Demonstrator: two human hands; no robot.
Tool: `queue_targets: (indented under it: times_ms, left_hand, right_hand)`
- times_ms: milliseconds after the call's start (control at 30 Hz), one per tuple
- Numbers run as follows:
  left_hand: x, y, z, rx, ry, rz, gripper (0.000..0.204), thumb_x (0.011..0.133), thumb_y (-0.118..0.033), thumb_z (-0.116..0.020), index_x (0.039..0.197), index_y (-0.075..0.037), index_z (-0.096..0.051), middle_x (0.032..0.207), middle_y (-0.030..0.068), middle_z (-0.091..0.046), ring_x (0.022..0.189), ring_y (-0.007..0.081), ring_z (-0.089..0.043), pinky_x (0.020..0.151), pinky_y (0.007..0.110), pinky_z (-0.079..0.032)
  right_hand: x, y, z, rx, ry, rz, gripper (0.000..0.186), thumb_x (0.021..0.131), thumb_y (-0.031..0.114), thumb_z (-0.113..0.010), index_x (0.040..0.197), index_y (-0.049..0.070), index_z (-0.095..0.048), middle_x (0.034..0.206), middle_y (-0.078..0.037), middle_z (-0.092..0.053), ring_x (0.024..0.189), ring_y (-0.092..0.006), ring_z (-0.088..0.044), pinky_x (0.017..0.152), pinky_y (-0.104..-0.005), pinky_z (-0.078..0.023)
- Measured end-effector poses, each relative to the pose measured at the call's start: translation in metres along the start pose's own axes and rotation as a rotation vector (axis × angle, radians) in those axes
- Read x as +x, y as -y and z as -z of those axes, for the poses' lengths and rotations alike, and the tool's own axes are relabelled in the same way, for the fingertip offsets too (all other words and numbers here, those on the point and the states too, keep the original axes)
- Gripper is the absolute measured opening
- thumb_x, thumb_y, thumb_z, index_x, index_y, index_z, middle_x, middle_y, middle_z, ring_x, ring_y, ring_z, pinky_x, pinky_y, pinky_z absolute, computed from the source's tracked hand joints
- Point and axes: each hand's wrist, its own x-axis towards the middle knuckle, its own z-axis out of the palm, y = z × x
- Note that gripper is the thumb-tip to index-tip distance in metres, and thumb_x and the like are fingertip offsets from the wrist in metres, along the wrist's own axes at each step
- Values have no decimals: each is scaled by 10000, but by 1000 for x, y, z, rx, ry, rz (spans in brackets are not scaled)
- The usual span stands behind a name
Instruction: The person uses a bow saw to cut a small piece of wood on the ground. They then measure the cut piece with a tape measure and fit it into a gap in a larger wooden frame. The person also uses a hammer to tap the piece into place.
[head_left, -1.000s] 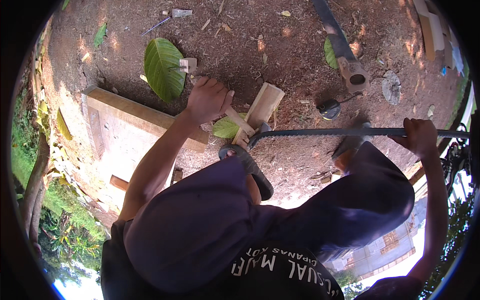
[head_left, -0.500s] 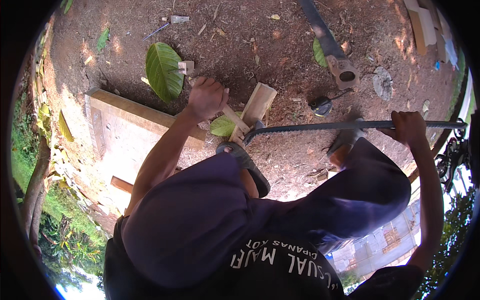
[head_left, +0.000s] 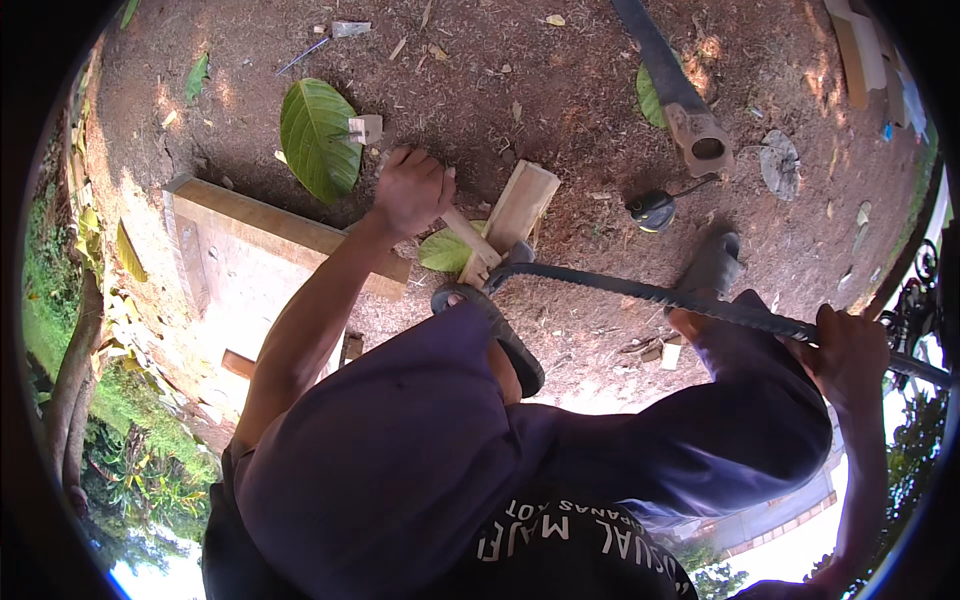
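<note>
My left hand (head_left: 412, 190) is closed around the upper end of a narrow wooden strip (head_left: 466, 231). The strip's lower end lies across a short wooden board (head_left: 528, 200) on the ground, beside my sandalled left foot (head_left: 505, 345). In my right hand (head_left: 848, 355), fingers wrapped, is a long ribbed steel pry bar (head_left: 625, 288). It slants from the right down to the board, and its curved hooked end sits against the wood where strip and board meet. My foot and the strip partly hide that contact.
A wooden frame with a pale panel (head_left: 240, 255) lies on the left. Beyond the board are a handsaw (head_left: 690, 120), a black-and-yellow object like a tape measure (head_left: 652, 210) and a large green leaf (head_left: 320, 140). My right foot (head_left: 715, 262) stands under the bar.
My right hand has moved right and toward me, swinging the bar's held end down over my right knee. The hooked end stays at the wood. My left hand keeps its grip with little movement.
</note>
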Motion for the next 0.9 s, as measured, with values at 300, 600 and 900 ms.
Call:
queue_targets:
  times_ms: [300,600,900]
  left_hand:
    - [20,-12,11,36,-85,-168,282,891,-170,-639,620,-104,-598,667,37,-565,763,211,-561,786,390,-442]
    - [10,-12,21,-62,-20,-65,185,918,-204,-676,799,-65,-646,800,82,-595,853,274,-586,851,433,-467]
    - [-91,-46,89,80,91,483,357,900,-248,-722,1139,-26,-578,1119,200,-579,1065,379,-553,907,543,-433]
  right_hand:
    - [103,-48,-78,1,-133,200,540,768,565,-784,737,78,-552,596,-125,-582,565,-350,-622,561,-455,-487]
    - [91,-45,-114,64,-187,164,585,760,610,-783,706,92,-515,600,-103,-574,588,-330,-645,575,-455,-517]
    - [109,-55,-127,21,-150,168,459,854,494,-744,721,102,-544,635,-96,-602,642,-295,-673,627,-432,-536]
